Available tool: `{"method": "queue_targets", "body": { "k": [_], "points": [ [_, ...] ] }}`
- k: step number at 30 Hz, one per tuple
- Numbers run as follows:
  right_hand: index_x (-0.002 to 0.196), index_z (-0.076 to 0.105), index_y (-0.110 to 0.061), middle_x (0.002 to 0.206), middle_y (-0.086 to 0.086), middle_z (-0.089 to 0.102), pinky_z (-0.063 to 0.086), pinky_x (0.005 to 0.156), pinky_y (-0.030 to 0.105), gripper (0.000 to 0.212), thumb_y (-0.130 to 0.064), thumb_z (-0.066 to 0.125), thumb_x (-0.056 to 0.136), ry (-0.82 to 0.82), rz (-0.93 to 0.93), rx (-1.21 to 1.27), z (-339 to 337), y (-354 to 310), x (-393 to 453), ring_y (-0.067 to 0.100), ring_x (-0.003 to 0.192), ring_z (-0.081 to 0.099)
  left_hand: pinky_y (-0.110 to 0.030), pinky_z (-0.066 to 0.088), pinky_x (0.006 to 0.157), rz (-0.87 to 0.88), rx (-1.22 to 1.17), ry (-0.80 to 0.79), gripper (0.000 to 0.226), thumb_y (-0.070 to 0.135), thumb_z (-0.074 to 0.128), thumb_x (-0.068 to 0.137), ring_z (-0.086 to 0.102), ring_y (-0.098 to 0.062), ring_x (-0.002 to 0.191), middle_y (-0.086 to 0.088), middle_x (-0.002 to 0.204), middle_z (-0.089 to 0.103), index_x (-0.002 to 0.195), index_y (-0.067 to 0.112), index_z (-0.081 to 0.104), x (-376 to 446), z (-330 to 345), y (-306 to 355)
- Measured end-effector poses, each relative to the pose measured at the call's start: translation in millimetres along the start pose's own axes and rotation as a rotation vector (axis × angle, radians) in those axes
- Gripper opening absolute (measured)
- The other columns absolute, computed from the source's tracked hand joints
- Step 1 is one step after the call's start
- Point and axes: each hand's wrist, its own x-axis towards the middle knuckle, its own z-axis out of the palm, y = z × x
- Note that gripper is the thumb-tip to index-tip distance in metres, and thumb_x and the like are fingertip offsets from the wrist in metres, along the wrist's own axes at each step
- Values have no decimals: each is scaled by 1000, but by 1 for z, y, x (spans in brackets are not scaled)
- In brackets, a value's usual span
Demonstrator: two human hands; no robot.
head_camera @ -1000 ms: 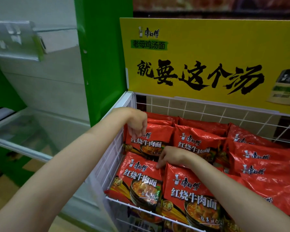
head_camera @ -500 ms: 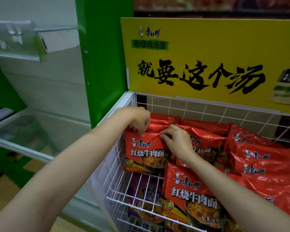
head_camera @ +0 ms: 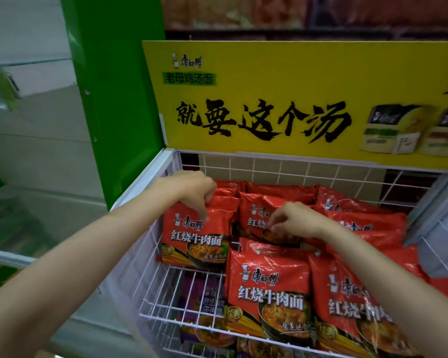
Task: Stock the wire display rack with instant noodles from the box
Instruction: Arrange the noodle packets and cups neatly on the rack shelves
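While left hand (head_camera: 192,192) pinches red noodle packet (head_camera: 195,239), right hand (head_camera: 292,219) fingers curled, grip unclear.

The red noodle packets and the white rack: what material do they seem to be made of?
Red noodle packets: probably thin plastic film, glossy; they crinkle and catch highlights. White rack: apparently metal wire, white-coated; thin straight rods form an open grid.

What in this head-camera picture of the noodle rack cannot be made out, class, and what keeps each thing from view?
- The box: nowhere in the head view.
- Purple packets: on the tier below, behind the rack's wires and the red packets; print mostly unreadable.
- Right hand's fingertips: curled under; whether they pinch the packet beneath is unclear.
- Rightmost packets: cut off by the frame edge.
- Left shelves: blurred.
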Motion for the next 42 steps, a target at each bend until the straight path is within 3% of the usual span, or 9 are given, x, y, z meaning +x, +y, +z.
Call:
{"method": "queue_targets", "body": {
  "k": [5,11,16,23,28,31,35,37,42],
  "points": [
    [112,66,-12,111,9,67,48,73,26,27,-21,57,89,-240,159,-358,16,35,-12,21,89,63,-27,48,77,233,-300,45,10,30,59,91,58,-12,91,10,89,59,94,21,60,9,-9,57],
    [130,53,-14,129,11,56,43,94,35,38,-14,42,93,-299,187,-415,32,33,-10,29,118,54,-38,45,98,266,-110,-243,34,18,42,98,55,-27,114,-9,127,59,129,9,55,42,26,109],
    [103,70,-21,112,2,66,51,89,36,21,-16,65,83,-59,145,-150,23,42,-15,21,101,61,-34,46,93,231,-127,-211,35,17,47,96,53,-28,115,-11,129,55,129,9,51,43,41,108],
    [93,61,-25,94,-5,49,37,75,28,14,-30,69,82,463,135,-46,13,45,-25,16,100,45,-33,46,75,157,-210,269,17,8,57,86,59,-24,99,-6,106,61,102,12,59,36,17,90],
    [101,56,-20,103,-5,47,38,86,29,22,-27,67,83,544,90,-98,14,43,-26,15,104,39,-34,45,75,137,-160,358,29,14,61,85,54,-24,103,-5,113,52,113,13,52,38,13,87],
    [91,53,-22,92,-9,43,32,80,26,14,-27,65,84,626,29,-125,13,38,-36,11,94,38,-31,45,72,210,-155,482,24,19,62,86,48,-17,95,-1,106,47,107,16,50,24,14,86],
    [91,61,-22,84,-9,59,42,83,27,6,-27,60,88,455,10,-147,12,23,-45,10,86,53,-28,52,71,309,-203,184,14,24,58,91,62,-14,84,0,95,65,101,15,60,11,34,96],
    [97,67,-19,94,-3,69,52,82,31,13,-27,61,88,225,24,-139,16,16,-42,14,89,63,-29,52,73,306,-121,29,22,26,59,91,63,-19,88,-4,102,66,107,11,61,11,50,105],
    [118,64,-13,115,6,64,48,82,31,47,-46,64,83,-322,126,-275,30,8,-20,23,103,60,-36,48,83,273,-40,-160,47,31,60,90,57,-31,108,-13,122,56,128,6,48,15,76,124]
  ]
}}
